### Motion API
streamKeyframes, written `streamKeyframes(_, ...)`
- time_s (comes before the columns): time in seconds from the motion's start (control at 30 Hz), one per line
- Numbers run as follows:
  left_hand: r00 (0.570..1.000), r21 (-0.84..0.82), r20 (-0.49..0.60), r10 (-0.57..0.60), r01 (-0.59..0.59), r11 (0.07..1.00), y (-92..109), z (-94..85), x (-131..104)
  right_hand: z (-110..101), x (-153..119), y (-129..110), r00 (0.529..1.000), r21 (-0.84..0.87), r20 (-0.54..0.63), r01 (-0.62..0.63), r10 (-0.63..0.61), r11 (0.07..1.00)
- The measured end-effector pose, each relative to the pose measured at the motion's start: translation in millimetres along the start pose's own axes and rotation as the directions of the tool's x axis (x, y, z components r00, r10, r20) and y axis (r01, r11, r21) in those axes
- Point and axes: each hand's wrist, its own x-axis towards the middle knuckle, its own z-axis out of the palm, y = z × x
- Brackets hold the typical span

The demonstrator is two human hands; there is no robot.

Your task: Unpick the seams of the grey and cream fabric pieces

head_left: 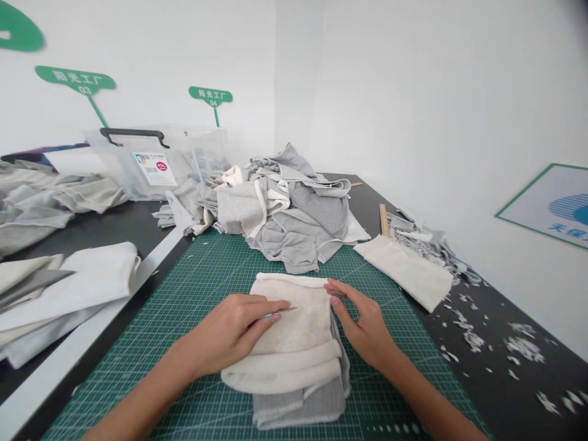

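Note:
A cream fabric piece point(294, 327) lies in folded layers in front of me, over grey ribbed fabric point(298, 409) that shows at its near end and right side. My left hand point(236, 324) is closed, palm down, on a small pointed metal tool point(288, 309). A bit of blue shows between the thumb and fingers, and the tip points right, just over the cream fabric. My right hand point(362, 315) holds the fabric's far right corner, fingertips on the rolled edge and thumb at its side. The right palm does not show.
A green cutting mat point(184, 324) lies underneath. Beyond it rises a heap of grey and cream fabric point(294, 208), with a clear plastic box point(133, 159) behind. Folded cloths point(101, 269) lie left. At right are a cream cloth point(404, 269), a wooden strip point(384, 219) and scraps point(523, 349).

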Motion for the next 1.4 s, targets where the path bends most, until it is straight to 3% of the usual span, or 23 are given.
streamKeyframes(0.17,0.993,0.076,0.067,-0.093,0.088,0.993,1.5,3.1,0.0,1.1,0.1,1.0,1.0,-0.006,0.006,-0.011,0.011,1.0)
streamKeyframes(0.5,0.997,0.002,-0.05,-0.054,0.054,0.999,-9.8,2.9,1.0,2.1,0.0,2.3,1.0,-0.009,0.0,-0.003,0.003,1.0)
streamKeyframes(0.8,0.998,0.056,0.022,0.052,-0.053,0.997,-12.3,4.9,-0.1,4.0,0.1,5.2,1.0,-0.006,0.008,0.014,-0.014,1.0)
streamKeyframes(1.07,0.999,0.104,0.005,0.052,-0.052,0.993,-10.3,7.0,0.2,3.7,0.1,2.8,1.0,0.009,0.015,0.004,-0.004,1.0)
streamKeyframes(1.23,0.997,0.133,0.053,0.054,-0.06,0.989,-11.5,10.7,0.7,3.1,1.1,1.9,1.0,0.022,0.011,-0.01,0.01,1.0)
streamKeyframes(1.4,0.997,0.099,-0.006,0.075,-0.074,0.992,-10.7,14.3,2.1,3.5,1.2,1.1,1.0,0.04,0.004,-0.002,0.001,0.999)
